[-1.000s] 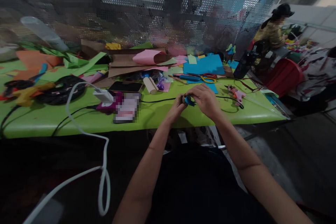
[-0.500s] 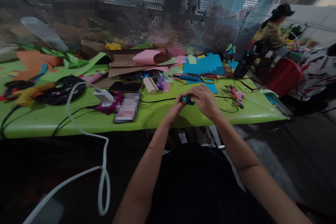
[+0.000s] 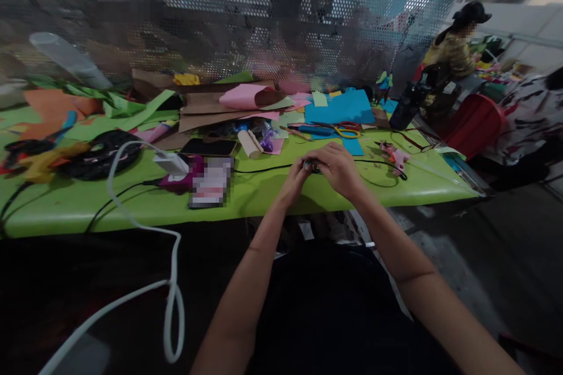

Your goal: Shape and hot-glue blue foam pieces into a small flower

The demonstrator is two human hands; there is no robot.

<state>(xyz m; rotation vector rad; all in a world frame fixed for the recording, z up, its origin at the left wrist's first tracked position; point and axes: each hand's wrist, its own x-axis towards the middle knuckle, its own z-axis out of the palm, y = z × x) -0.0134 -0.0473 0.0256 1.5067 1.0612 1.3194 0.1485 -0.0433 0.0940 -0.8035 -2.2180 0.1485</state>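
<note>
My left hand [image 3: 294, 181] and my right hand [image 3: 336, 166] meet above the green table [image 3: 264, 190], fingers curled together around a small blue piece [image 3: 310, 167] that is almost fully hidden between them. A thin black cable [image 3: 264, 169] runs across the table just behind my hands. Both hands are closed in a pinch on the piece.
Scissors [image 3: 347, 129] lie on blue paper [image 3: 338, 109] behind my hands, and a pink glue gun [image 3: 396, 157] lies to the right. A phone [image 3: 210, 146], a paper roll [image 3: 248, 143], a white charger [image 3: 169, 161] and paper scraps crowd the left. People sit by a red chair [image 3: 475, 126] at right.
My hands have closed further over the small blue piece, which shows less than before. The view has shifted slightly.
</note>
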